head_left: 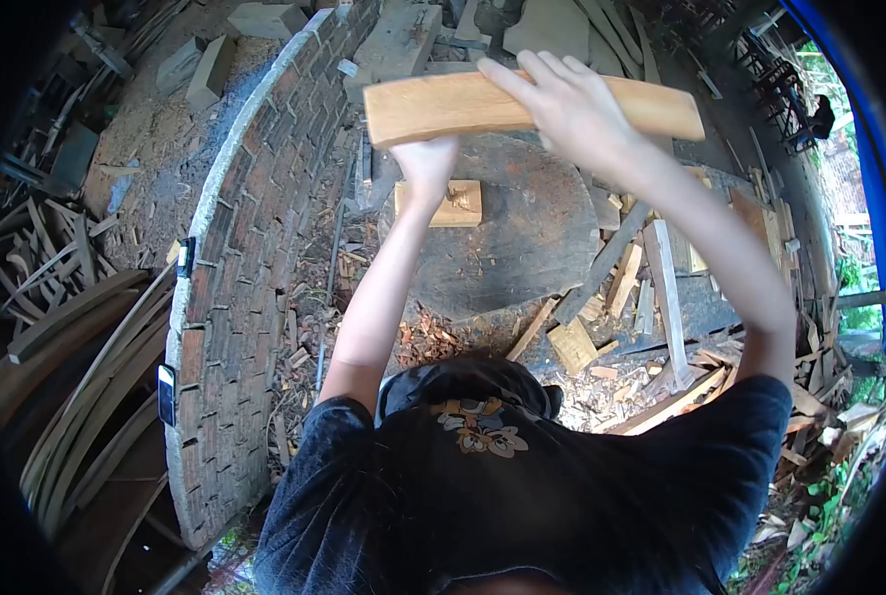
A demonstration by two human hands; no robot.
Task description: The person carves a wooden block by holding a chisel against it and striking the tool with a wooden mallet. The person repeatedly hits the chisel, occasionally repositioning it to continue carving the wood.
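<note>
Plainly, beyond the printed front of your dark shirt [562,496], you had a curved wooden board [463,103] raised above a round stump [522,248], your left hand [429,162] gripping its lower edge near the left end, fingers hidden behind the wood, and your right hand [574,107] clasped across its middle, fingers slightly spread over the top edge. Below it, a small wooden block [468,203] with a rough hollow lay on the stump, scraps lay around that, and a brick wall [239,248] ran along your left, with squared timbers [212,71] on the ground farther off.
</note>
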